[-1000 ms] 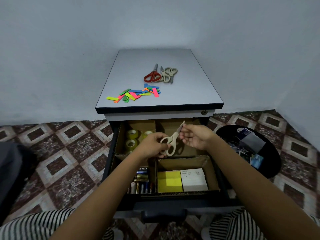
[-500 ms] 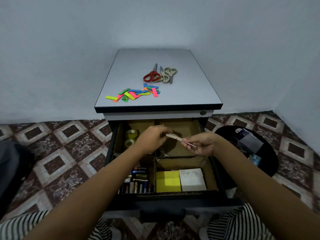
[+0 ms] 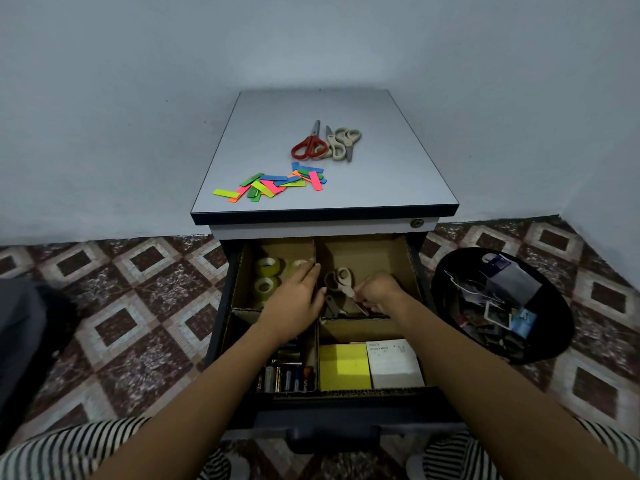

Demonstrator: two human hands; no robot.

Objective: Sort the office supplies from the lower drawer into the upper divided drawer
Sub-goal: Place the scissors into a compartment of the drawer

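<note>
Divided drawer (image 3: 401,261) open: right hand (image 3: 379,293) pinches beige scissors (image 3: 343,279) by the blades, seemingly to lay them in the far-right compartment; left hand (image 3: 298,299) flat, holding nothing.

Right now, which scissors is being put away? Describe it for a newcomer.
Start at the open cardboard-divided drawer of the grey cabinet and look in its rear right compartment. The beige-handled scissors lies there, blades pinched by the right hand. The red-handled scissors and other beige pairs lie on top of the cabinet.
</note>
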